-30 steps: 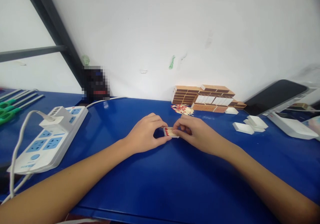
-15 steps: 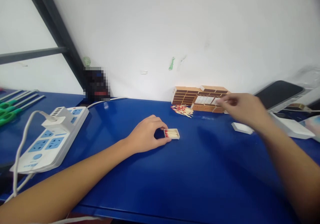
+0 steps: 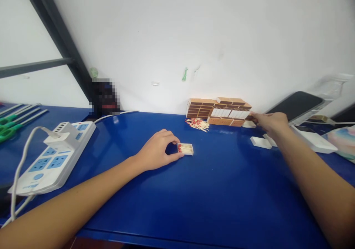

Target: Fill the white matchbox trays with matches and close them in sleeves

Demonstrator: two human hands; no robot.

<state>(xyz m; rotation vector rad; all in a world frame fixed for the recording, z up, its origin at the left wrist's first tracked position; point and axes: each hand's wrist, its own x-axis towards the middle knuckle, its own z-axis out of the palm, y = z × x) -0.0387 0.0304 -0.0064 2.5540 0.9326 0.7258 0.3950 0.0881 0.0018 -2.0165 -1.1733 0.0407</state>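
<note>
Head view: matchbox tray (image 3: 189, 154) on the blue counter (image 3: 177, 201), open side up, long axis running left to right; red heads of the matches (image 3: 185, 148) point left. Left hand (image 3: 158, 151): fingers curved, closed on the tray's left end. Right hand (image 3: 274, 122): fingers bunched at the right end of the stacked matchboxes (image 3: 222, 121); cannot tell whether gripping one. Tray white, thin-walled, rectangular; matches pale, slender wood; counter smooth, glossy.
</note>
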